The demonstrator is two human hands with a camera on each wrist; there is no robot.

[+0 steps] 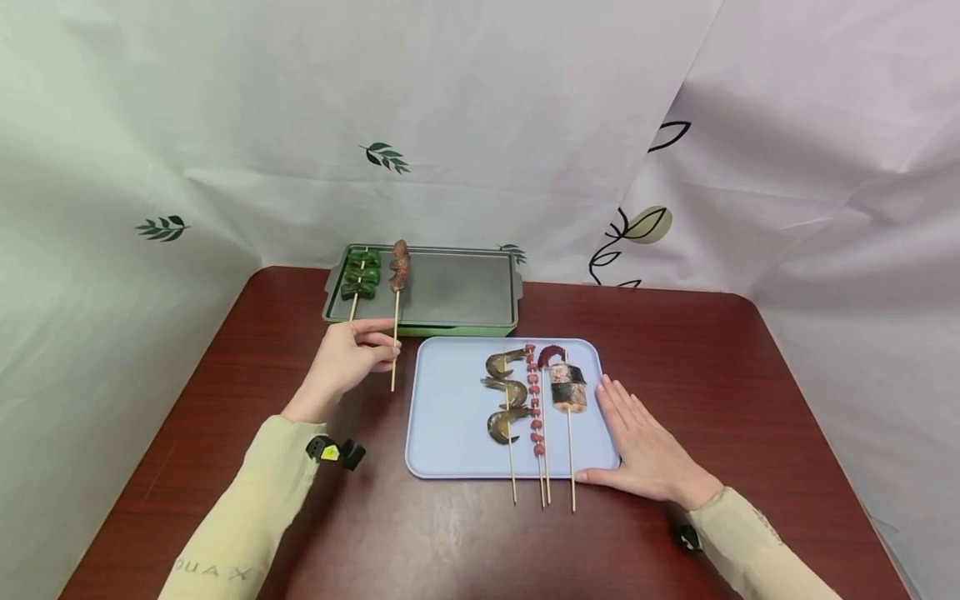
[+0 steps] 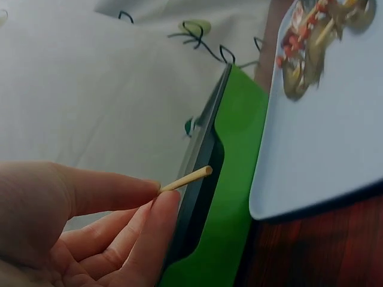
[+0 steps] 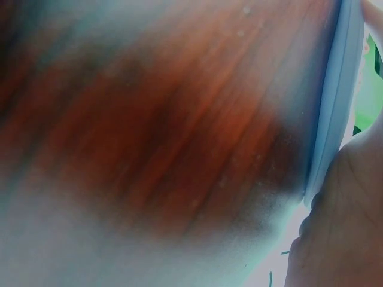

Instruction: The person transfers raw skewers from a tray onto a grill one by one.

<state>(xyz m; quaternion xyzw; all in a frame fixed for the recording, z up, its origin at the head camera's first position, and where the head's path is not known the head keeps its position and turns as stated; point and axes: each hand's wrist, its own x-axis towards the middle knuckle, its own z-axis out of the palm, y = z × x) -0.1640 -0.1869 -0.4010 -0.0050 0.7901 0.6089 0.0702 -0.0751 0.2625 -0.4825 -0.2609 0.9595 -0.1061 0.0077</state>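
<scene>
My left hand (image 1: 348, 357) pinches the bare stick of a brown meat skewer (image 1: 400, 267) between thumb and fingertips. The stick's cut end (image 2: 200, 173) pokes past the fingertips in the left wrist view. Its meat overlaps the grey grill pan (image 1: 465, 287) in the head view, just right of a green pepper skewer (image 1: 362, 275) lying on that pan. My right hand (image 1: 648, 450) rests at the right edge of the pale blue tray (image 1: 442, 417), fingers straight, thumb at the near corner. The right wrist view shows the tray's rim (image 3: 335, 101) against that hand.
On the tray lie a shrimp skewer (image 1: 506, 392), a skewer of small red pieces (image 1: 535, 402), one with a dark red curled piece (image 1: 551, 354), and one with black-and-white chunks (image 1: 568, 387). Their sticks overhang the near rim. White patterned cloth (image 1: 465, 125) hangs behind the dark red table (image 1: 675, 350).
</scene>
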